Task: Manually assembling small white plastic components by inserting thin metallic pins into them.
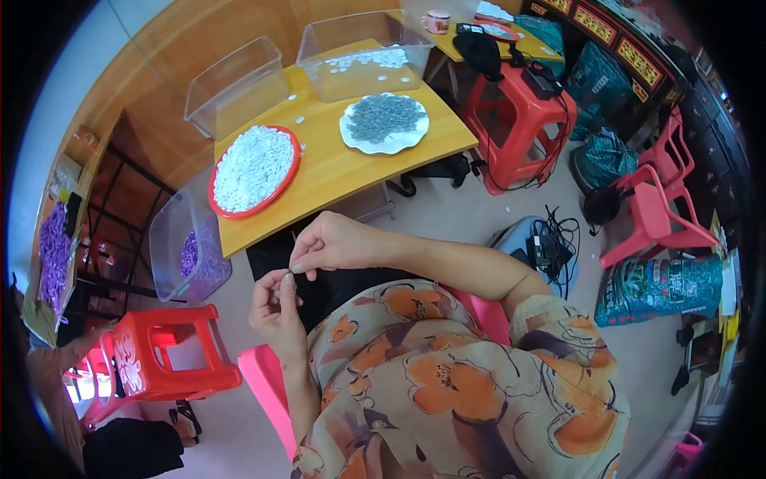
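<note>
My left hand (277, 307) and my right hand (333, 242) meet above my lap, in front of the table's near edge. Thumb and fingers of each are pinched together, almost touching the other hand's. Something tiny is between the fingertips; a thin sliver shows near the right fingers, too small to name. Closest to the hands is a round red tray (298, 171) heaped with small white pieces (254, 169). Right of it, a white scalloped plate (348, 136) holds a pile of thin grey pieces (387, 118).
Two clear plastic bins (239, 88) (315, 60) stand along the back of the yellow table (323, 188); white discs lie in the right one. Purple pieces (191, 254) fill part of a bin at left. Red stools (171, 355) (523, 120) flank the table. Another person (68, 383) sits at lower left.
</note>
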The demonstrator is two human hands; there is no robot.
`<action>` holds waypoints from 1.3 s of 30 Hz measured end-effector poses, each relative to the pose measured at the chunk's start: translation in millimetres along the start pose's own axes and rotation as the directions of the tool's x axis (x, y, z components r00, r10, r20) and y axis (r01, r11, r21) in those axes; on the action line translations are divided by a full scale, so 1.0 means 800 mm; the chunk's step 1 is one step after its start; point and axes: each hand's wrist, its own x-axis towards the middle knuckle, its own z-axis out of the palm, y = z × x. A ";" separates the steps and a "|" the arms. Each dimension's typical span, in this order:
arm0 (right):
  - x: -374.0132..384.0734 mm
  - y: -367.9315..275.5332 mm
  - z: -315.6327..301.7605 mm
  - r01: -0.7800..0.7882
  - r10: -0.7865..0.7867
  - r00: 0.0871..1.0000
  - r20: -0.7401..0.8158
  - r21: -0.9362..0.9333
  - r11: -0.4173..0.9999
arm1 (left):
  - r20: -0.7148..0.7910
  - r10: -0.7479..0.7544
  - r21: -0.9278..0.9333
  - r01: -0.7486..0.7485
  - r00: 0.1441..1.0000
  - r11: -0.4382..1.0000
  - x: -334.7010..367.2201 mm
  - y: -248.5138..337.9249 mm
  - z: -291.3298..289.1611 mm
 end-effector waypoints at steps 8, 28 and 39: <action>-0.008 0.014 -0.001 -0.124 0.113 0.992 0.063 0.231 0.965 | 0.013 0.026 0.002 -0.026 1.000 1.000 -0.005 -0.001 0.008; -0.009 0.022 0.018 -0.133 0.141 0.990 0.000 0.348 0.928 | -0.015 0.062 -0.022 -0.063 0.998 0.998 -0.005 -0.006 0.010; -0.024 0.040 0.037 0.416 -0.777 0.599 -0.195 -0.753 0.509 | 0.170 -0.195 -0.267 0.235 0.966 0.935 0.007 -0.028 -0.001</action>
